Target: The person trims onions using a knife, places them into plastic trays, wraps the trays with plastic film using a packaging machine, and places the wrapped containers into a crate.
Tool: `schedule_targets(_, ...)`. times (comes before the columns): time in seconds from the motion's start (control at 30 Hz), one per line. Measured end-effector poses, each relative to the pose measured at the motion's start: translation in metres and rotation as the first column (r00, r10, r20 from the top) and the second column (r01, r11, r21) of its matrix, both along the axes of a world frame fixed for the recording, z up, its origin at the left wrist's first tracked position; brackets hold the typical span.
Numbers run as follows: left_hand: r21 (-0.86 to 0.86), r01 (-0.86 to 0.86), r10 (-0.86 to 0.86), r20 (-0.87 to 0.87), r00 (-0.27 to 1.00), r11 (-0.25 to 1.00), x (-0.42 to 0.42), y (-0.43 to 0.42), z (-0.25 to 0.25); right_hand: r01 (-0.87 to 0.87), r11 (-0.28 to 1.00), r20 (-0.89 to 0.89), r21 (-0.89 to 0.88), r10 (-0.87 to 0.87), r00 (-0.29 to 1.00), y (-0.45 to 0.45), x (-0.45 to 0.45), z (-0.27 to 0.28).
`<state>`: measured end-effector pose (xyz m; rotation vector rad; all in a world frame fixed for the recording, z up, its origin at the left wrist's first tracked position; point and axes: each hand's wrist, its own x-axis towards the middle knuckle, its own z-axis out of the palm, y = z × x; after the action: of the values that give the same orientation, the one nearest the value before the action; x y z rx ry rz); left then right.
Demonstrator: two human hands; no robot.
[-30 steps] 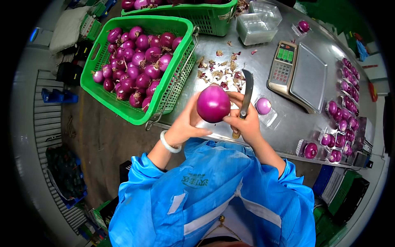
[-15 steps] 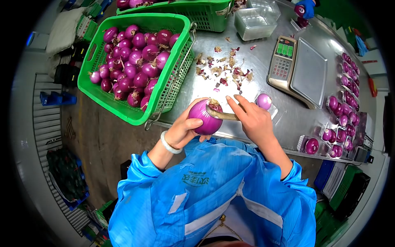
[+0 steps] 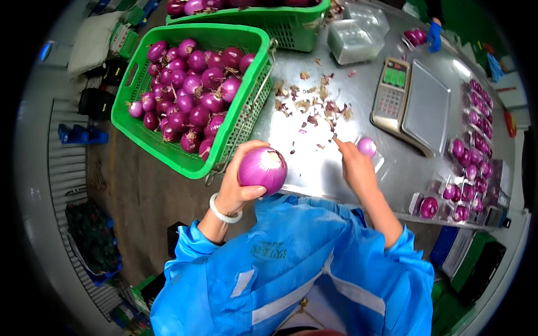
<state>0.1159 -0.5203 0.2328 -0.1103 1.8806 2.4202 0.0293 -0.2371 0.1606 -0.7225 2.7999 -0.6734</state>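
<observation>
My left hand (image 3: 232,182) is wrapped round a large purple onion (image 3: 262,171), held above the table's near edge. The onion's pale trimmed end faces up, without the dry tuft seen earlier. To its right, my right hand (image 3: 358,168) is closed over the tabletop, its index finger reaching forward. The knife it held before is not visible, and what is in its fingers is hidden. Just beside that hand, another onion (image 3: 367,147) rests at a clear plastic tray (image 3: 379,162). Dry skins and root scraps (image 3: 316,106) lie scattered ahead of both hands.
A green crate (image 3: 120,115) full of onions stands at the left, with another green crate (image 3: 291,33) behind it. Clear containers (image 3: 356,42) and a digital scale (image 3: 392,92) sit farther back. Packed onions (image 3: 471,154) line the right side. A co-worker's blue-gloved hand (image 3: 434,36) is at the far right.
The root tuft has come off the onion. My left hand has moved slightly left with it, while my right hand has drawn away to the right and the knife has gone from sight.
</observation>
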Motion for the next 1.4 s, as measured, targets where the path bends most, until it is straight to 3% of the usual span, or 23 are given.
schedule_targets(0.07,-0.125,-0.079,0.094,0.112,0.989,0.989,-0.002,-0.002,0.008,-0.120,0.958,-0.167,-0.261,0.077,0.983,-0.020,0.013,0.036)
schedule_targets(0.1,-0.200,-0.097,0.107,0.036,0.994,0.975,-0.005,-0.002,-0.003,-0.161,0.936,-0.316,-0.313,0.058,0.947,-0.031,0.018,0.048)
schedule_targets(0.2,-0.355,-0.155,0.103,-0.160,0.982,0.922,-0.011,0.011,-0.008,-0.222,0.943,-0.486,-0.246,0.078,0.870,-0.042,0.013,0.060)
schedule_targets(0.3,-0.518,-0.210,0.072,-0.273,0.959,0.829,-0.010,0.019,-0.013,-0.184,0.965,-0.495,-0.186,0.069,0.866,-0.042,0.016,0.060)
schedule_targets(0.6,-0.684,-0.238,-0.088,-0.405,0.910,0.690,-0.012,0.031,-0.014,-0.111,0.975,-0.430,-0.192,0.018,0.903,-0.043,0.032,0.044)
schedule_targets(0.7,-0.635,-0.341,-0.010,-0.482,0.876,0.693,-0.009,0.028,-0.030,0.118,0.992,-0.230,0.043,-0.105,0.967,-0.039,0.036,0.030)
schedule_targets(0.8,-0.443,-0.353,0.094,-0.508,0.856,0.824,-0.013,0.027,-0.026,0.105,0.981,-0.127,-0.165,-0.127,0.984,-0.026,0.036,0.022)
schedule_targets(0.83,-0.388,-0.227,0.086,-0.348,0.933,0.893,-0.014,0.025,-0.015,0.034,0.958,-0.262,-0.286,-0.112,0.958,-0.028,0.041,0.026)
schedule_targets(0.87,-0.384,-0.086,-0.008,-0.237,0.971,0.919,-0.020,0.015,-0.024,0.003,0.961,-0.330,-0.276,-0.098,0.939,-0.031,0.049,0.034)
schedule_targets(0.9,-0.071,0.051,-0.052,-0.004,0.999,0.996,-0.020,0.019,-0.011,-0.028,0.965,-0.420,-0.261,-0.087,0.903,-0.034,0.046,0.044)
schedule_targets(0.93,0.270,0.114,-0.171,0.196,0.966,0.956,-0.023,0.025,0.002,-0.059,0.969,-0.514,-0.241,-0.076,0.855,-0.035,0.040,0.050)
schedule_targets(0.97,0.352,0.135,-0.219,0.211,0.953,0.926,-0.025,0.027,-0.001,-0.043,0.980,-0.553,-0.196,-0.074,0.830,-0.036,0.040,0.053)
schedule_targets(1.07,0.455,0.196,-0.318,0.211,0.924,0.869,-0.021,0.029,-0.009,-0.002,0.988,-0.482,-0.158,-0.075,0.873,-0.035,0.040,0.058)
schedule_targets(1.17,0.433,0.250,-0.368,0.214,0.905,0.866,-0.022,0.032,-0.012,0.005,0.990,-0.513,-0.142,-0.078,0.855,-0.031,0.040,0.045)
schedule_targets(1.23,0.412,0.273,-0.385,0.220,0.896,0.869,-0.023,0.034,-0.017,0.065,0.996,-0.408,-0.067,-0.087,0.909,-0.026,0.045,0.035)
schedule_targets(1.27,0.395,0.291,-0.397,0.221,0.891,0.872,-0.023,0.033,-0.019,0.095,0.995,-0.351,-0.024,-0.097,0.931,-0.021,0.049,0.029)
schedule_targets(1.33,0.363,0.339,-0.432,0.218,0.875,0.868,-0.023,0.031,-0.022,0.186,0.946,-0.099,0.267,-0.165,0.981,-0.005,0.048,0.006)
schedule_targets(1.37,0.378,0.285,-0.397,0.260,0.880,0.881,-0.023,0.037,-0.021,0.203,0.978,-0.042,-0.048,-0.205,0.978,0.007,0.052,-0.019)
schedule_targets(1.4,0.407,0.314,-0.417,0.194,0.888,0.858,-0.025,0.041,-0.026,0.224,0.939,0.043,-0.261,-0.221,0.974,0.010,0.049,-0.009)
